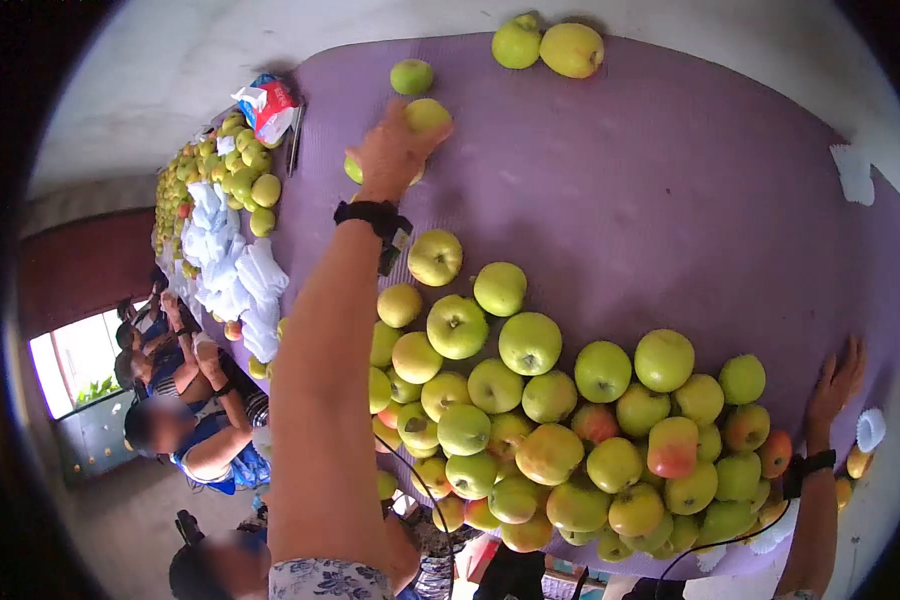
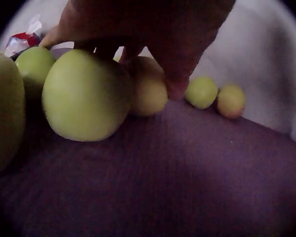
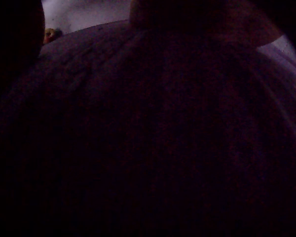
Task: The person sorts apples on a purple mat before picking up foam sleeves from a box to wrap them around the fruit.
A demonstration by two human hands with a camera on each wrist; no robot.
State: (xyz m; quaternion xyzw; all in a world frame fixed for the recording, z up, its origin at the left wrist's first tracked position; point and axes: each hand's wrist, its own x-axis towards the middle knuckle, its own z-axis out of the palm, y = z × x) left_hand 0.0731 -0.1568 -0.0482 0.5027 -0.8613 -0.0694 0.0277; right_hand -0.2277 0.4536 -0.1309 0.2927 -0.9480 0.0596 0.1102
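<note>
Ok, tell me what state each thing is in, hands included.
Left hand: curled round an apple
Purple cover: spread out
Right hand: resting on purple cover
Front apples: bunched, unwrapped
White wrapping: heaped
Packet: crumpled; opened or sealed unclear
Left wristband, right wristband: strapped on

From above, the head camera looks forward and down over the bench [image 1: 590,200]. The left-wrist camera, low and near, faces across it beneath the left hand [image 2: 148,24] at twelve o'clock; both share the packet [image 1: 267,108] towards ten. The dark right-wrist view skims the bench closely.
</note>
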